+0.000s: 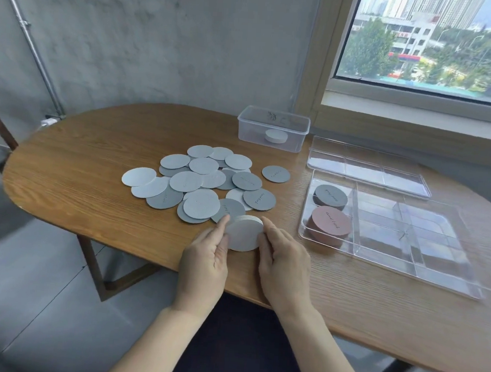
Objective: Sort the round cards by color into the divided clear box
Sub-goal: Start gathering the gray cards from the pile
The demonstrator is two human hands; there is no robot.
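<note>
Two bare hands, nearest item: left hand and right hand, one on each side of one white card stack, fingers and thumbs curled against its rim so that it is gripped between them, tilted, just left of the divided clear box and near the table's front edge. Divided clear box: one, lidless, flat on the table. Its left column holds two stacks, one dark grey stack at the far end and one pinkish-brown stack at the near end; whether a divider runs between them cannot be told. Loose cards: roughly two dozen, light grey and mid grey, overlapping in a spread well left of the box; overlap prevents an exact count. Lone grey card: one, between the spread and the box. Clear lid: one, flat, just beyond the box. Small lidded tub: one, beyond and left of the box, containing one white round block. Surface: one oval wooden table, grain visible. Room: bare concrete wall, one metal pipe slanting down it, one window beyond the box showing trees and buildings, grey floor.
</note>
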